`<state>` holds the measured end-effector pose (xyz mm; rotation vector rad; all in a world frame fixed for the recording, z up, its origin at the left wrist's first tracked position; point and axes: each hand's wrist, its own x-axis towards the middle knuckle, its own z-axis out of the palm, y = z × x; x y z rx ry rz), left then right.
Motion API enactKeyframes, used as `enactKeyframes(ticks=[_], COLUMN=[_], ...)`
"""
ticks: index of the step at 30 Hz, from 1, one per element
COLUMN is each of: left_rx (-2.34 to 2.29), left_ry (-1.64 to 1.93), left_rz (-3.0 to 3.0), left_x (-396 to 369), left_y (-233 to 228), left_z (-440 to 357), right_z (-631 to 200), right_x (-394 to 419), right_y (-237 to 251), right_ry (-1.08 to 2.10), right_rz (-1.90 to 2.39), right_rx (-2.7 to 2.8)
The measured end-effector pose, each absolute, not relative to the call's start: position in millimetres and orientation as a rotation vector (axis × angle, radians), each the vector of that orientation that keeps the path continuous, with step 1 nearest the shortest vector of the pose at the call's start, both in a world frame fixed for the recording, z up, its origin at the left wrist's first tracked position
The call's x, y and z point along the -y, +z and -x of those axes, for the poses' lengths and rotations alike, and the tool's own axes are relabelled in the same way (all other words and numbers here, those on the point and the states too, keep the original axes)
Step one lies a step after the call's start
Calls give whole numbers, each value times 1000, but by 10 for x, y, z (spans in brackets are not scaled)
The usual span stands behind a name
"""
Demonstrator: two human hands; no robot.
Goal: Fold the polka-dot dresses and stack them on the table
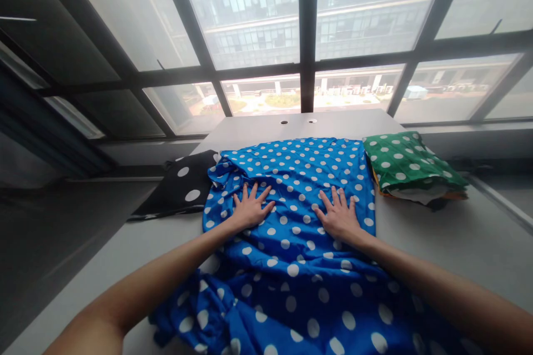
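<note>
- Cloth, blue with white dots [300, 216]: I see it spread across the middle of the pale worktop [437, 244], its far half lying fairly flat, its near half rumpled and bunched toward the front edge on my left side.
- Left hand [251, 208]: I have it palm down on the blue cloth, fingers fanned wide and flat; the grip closes on nothing, only presses.
- Right hand [340, 215]: the same, palm down and fingers spread, resting on the cloth well apart from the left; nothing pinched or held.
- Step in hand, as I judge it: smoothing the cloth flat against the worktop, with the upper part done and the lower folds not yet worked.
- Next move, as I judge it: it would call for an even outward sweep with both palms, then attention to the crumpled near corner, without dragging the whole sheet.
- Black dotted cloth [183, 188]: lies on the left, just beside the blue one.
- Green dotted cloth [410, 163]: folded atop a small stack at right.
- Writing, brands, labels: none that I can read anywhere.
</note>
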<state>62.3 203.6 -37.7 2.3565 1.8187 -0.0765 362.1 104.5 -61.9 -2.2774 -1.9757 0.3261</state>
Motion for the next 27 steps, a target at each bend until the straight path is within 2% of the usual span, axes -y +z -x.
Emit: enactKeyframes(ticks=[6,13,18,22,27], left_rx=[-1759,-1709,-1879,-1720,-1637], left_ry=[76,53,421,279,191], left_rz=[-2467,-2551,-2604,-2638,-2619], left_x=[-2983,-3881,-3582,-3032,-2480], left_y=[-525,-279,-163,-258,-323], left_z=[-699,-983,-1457,-1483,-1046], right_z=[-3685,-3892,-3883,-3582,-3556], right_x=[-1782,-2771,-2884,-2416,-1788], right_y=[-627,-463,-299,-398,-528], right_ry=[261,304,69,125,302], right_rz=[2331,2328,2158,2140,2147], right_rx=[1889,1854,1846,1865,1989])
